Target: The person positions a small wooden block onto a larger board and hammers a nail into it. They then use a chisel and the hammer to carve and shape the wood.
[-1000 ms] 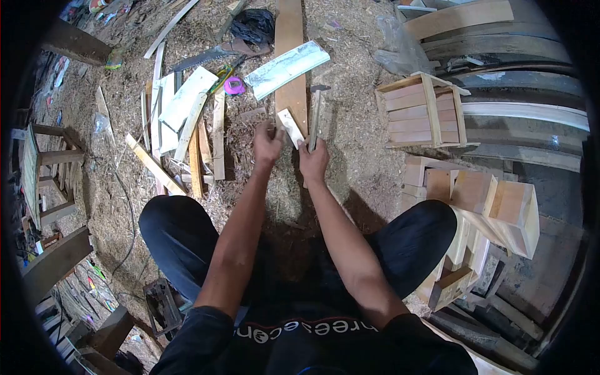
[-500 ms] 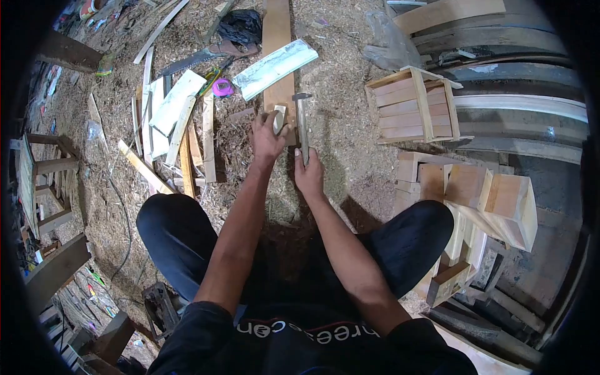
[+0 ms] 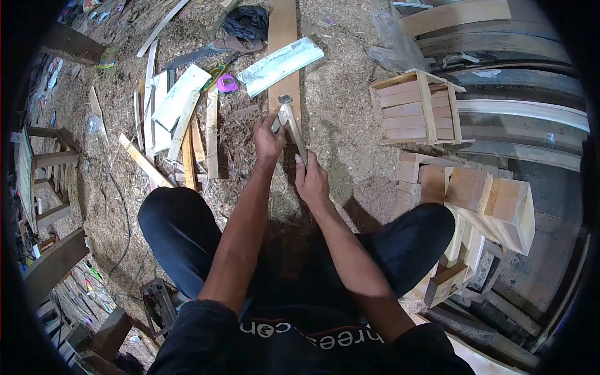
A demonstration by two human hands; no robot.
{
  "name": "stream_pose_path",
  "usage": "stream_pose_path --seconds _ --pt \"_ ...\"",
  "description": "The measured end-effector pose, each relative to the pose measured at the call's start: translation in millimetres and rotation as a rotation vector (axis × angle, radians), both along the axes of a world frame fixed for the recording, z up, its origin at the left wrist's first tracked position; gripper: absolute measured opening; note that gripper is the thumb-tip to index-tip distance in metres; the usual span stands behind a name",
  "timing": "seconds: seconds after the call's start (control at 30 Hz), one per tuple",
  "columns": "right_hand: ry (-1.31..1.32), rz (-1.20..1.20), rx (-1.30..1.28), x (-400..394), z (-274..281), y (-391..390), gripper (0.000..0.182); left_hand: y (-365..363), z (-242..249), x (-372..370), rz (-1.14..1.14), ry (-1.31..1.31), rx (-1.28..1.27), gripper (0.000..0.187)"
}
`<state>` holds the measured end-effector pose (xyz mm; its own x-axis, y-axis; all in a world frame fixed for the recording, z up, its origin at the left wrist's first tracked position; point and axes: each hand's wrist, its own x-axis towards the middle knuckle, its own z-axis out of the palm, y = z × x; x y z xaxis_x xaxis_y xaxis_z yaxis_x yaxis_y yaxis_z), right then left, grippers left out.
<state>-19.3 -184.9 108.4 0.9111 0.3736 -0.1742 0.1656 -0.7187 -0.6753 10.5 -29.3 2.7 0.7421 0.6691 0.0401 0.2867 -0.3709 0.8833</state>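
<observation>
Reading "…ree econ…", shirt print [image 3: 312,334]

Warm tan wood and pale sawdust against dark clothing.

A pale wooden block [image 3: 279,120] and grey-headed hammer [image 3: 292,128] lie over a brown plank [image 3: 284,47]. Nearby: a magenta tape roll [image 3: 227,83], a whitish streaked board [image 3: 280,58], a light tan slatted crate [image 3: 417,107], dark navy trousers [image 3: 181,231].

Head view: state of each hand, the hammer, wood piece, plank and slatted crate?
Left hand: closed on small pale wood piece.
Right hand: gripping wooden-handled hammer, metal head at far end.
Long brown plank: flat on sawdust floor.
Pale slatted wooden crate: assembled, lying on its side, untouched.
</observation>
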Motion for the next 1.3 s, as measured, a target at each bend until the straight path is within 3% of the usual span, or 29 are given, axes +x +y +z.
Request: stream_pose_path --seconds 0.07,0.13,0.17,0.23,0.3,0.37,0.47,0.53,0.57,0.63,0.73,0.87,0.97,1.07,1.13,1.3 --pt "-0.052 0.021 -0.033 2 4 1 0.027 -1 -3 -1 -0.009 -0.004 -0.004 0.04" --pt "0.098 0.003 -0.267 3 6 6 0.026 1 -1 2 -0.014 -0.013 -0.002 0.04" --pt "0.096 0.01 -0.267 3 5 8 0.026 2 -1 2 -0.029 -0.008 -0.005 0.04" --pt "-0.107 0.011 0.004 -1 3 8 0.026 3 -7 -3 -0.048 0.006 -0.009 0.04" --pt "-0.032 0.005 -0.1 -4 0 7 0.025 3 -3 1 -0.037 0.017 0.052 0.04" --pt "0.031 0.003 -0.196 -1 -2 6 0.024 3 10 -2 -0.049 0.008 -0.048 0.041" --pt "0.084 -0.01 -0.177 0 -2 5 0.022 4 -3 -2 -0.049 -0.054 0.036 0.041" --pt "-0.072 -0.019 0.046 -2 1 7 0.022 5 2 -4 -0.051 -0.033 0.03 0.04" --pt "-0.071 -0.021 0.044 -3 -2 5 0.022 4 6 -3 -0.056 -0.021 0.026 0.04" --pt "0.141 -0.038 -0.239 -1 -6 3 0.023 1 4 -4 -0.045 -0.02 0.011 0.04" --pt "-0.018 -0.015 -0.115 -4 -6 -1 0.023 1 11 -3 -0.025 -0.031 0.054 0.04" --pt "0.045 0.007 -0.23 -1 -6 0 0.026 4 11 -2 -0.054 0.012 0.016 0.042" --pt "0.089 -0.039 -0.199 4 -5 2 0.027 5 16 -3 -0.054 0.038 0.017 0.046" --pt "-0.082 -0.175 0.117 13 2 16 0.027 -1 24 2 -0.012 0.085 -0.022 0.047" --pt "-0.039 -0.212 0.121 22 1 18 0.027 4 27 3 -0.068 0.098 -0.169 0.044" --pt "-0.006 -0.253 0.157 32 -9 11 0.025 9 15 -5 -0.014 0.029 -0.259 0.041"
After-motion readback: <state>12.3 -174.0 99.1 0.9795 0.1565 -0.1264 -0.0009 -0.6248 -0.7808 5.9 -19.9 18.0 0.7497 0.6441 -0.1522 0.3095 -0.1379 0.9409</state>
